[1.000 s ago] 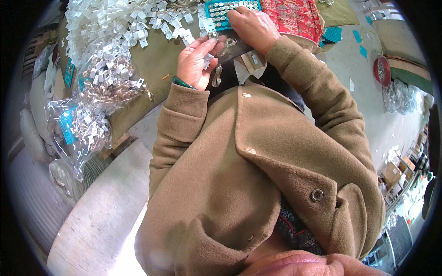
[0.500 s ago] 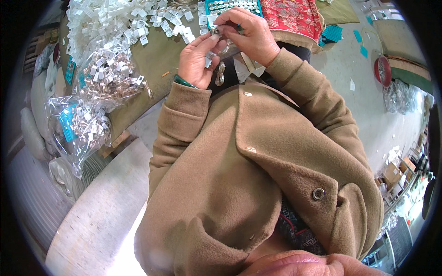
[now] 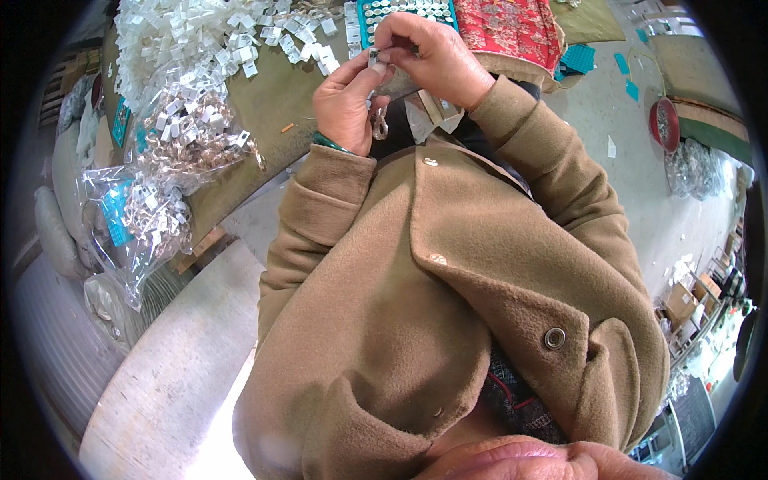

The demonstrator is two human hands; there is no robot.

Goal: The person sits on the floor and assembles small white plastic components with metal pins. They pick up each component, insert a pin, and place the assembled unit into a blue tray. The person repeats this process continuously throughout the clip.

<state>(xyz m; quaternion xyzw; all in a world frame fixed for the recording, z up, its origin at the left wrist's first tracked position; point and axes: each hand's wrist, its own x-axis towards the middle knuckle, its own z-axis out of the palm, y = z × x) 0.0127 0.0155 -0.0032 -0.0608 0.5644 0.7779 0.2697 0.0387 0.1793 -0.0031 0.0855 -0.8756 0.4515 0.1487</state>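
Observation:
My left hand [image 3: 344, 108] is closed, with thumb and fingers pinching a small white plastic case [image 3: 373, 58]. Below that hand dangles a coil of thin wire [image 3: 379, 123], which seems to belong to the case. My right hand [image 3: 442, 62] meets the left at the case's upper end, its thumb and forefinger pressed together there. Whatever lies between those right fingertips is too small and covered to make out. Just beyond my hands sits a teal tray [image 3: 362, 18] with rows of round silvery discs.
A large heap of white plastic cases [image 3: 180, 48] covers the table's far left. Nearer lie a clear bag of cases with wire coils [image 3: 188, 128] and another clear bag [image 3: 148, 216]. Red patterned cloth [image 3: 512, 36] lies right of the tray. A red basin [image 3: 664, 124] stands farther right.
Both hands have shifted slightly, the left one a little to the right. The wire coil hangs slightly higher and closer to the left hand, and the case shows more between the fingertips.

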